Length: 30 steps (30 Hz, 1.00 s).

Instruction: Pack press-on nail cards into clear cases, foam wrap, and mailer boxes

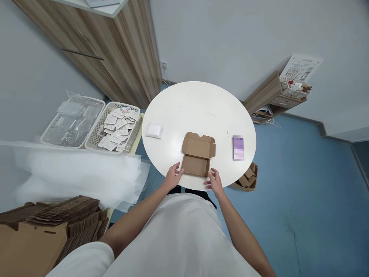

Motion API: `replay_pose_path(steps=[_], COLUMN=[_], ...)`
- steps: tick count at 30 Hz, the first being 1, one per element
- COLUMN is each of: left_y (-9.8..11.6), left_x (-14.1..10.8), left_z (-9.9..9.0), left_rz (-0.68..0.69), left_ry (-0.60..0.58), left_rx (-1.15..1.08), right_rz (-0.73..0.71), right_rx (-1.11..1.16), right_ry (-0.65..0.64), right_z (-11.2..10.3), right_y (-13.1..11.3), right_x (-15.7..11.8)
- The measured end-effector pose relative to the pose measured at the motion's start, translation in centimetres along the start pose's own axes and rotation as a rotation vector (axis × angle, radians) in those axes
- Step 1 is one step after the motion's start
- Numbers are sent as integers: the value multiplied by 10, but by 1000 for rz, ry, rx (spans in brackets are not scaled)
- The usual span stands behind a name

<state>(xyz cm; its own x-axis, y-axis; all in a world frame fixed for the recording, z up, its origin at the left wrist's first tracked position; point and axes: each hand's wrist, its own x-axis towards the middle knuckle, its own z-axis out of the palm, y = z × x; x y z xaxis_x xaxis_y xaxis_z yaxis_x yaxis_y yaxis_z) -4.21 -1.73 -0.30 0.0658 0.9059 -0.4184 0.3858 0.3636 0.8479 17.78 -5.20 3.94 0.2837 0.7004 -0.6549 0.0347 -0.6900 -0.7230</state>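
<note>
An opened brown cardboard box [196,165] lies on the white round table [198,104], its lid folded back away from me and its inside bare. At the box's left front corner is my left hand [173,176], fingers apart, thumb at the edge. My right hand [215,182] is at the right front corner, also with fingers spread, fingertips at or close to the cardboard. Left of the box lies a small white wrapped packet [154,130]. A purple, blurred-out rectangular item [238,148] lies to the right.
On my left are a basket of printed cards [117,129], a basket of clear plastic bags [73,121], white foam sheets [80,169] and stacked flat cardboard boxes [43,234]. A carton of cardboard pieces [248,179] stands on the floor at right. A wooden cabinet [115,50] rises behind.
</note>
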Motion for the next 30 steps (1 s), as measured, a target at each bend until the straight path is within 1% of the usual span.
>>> replay_pose_path(steps=[2, 4, 8, 11, 13, 16, 22, 24, 26, 28, 29, 30], left_y=[3, 9, 29, 46, 54, 60, 60, 58, 55, 53, 51, 50], left_x=[-3, -2, 10, 22, 29, 34, 32, 31, 31, 33, 35, 37], left_z=[3, 7, 15, 22, 28, 35, 39, 39, 36, 27, 21, 13], left_rz=[-62, -115, -185, -197, -193, -190, -171, -155, -139, -113, -93, -69], left_ry=[-37, -57, -57, -66, -64, -40, -15, -8, -4, 17, 41, 73], left_rx=[-91, -177, -310, -324, -305, -272, -210, -175, -148, -144, -147, -149], right_rz=[1, 0, -8, -8, -15, -23, -57, -81, -142, -261, -334, -407], right_rx=[136, 227, 333, 390, 404, 387, 294, 246, 178, 103, 74, 53], right_ry=[-49, -73, -92, -102, -117, -149, -181, -144, -34, 106, 156, 177], right_z=[-1, -1, -6, -15, -22, -29, -31, -31, -32, -32, -30, -27], right_y=[0, 0, -2, -5, -6, -7, -7, -6, -5, -8, -12, -18], right_x=[-1, 4, 27, 46, 56, 67, 70, 68, 63, 57, 55, 52])
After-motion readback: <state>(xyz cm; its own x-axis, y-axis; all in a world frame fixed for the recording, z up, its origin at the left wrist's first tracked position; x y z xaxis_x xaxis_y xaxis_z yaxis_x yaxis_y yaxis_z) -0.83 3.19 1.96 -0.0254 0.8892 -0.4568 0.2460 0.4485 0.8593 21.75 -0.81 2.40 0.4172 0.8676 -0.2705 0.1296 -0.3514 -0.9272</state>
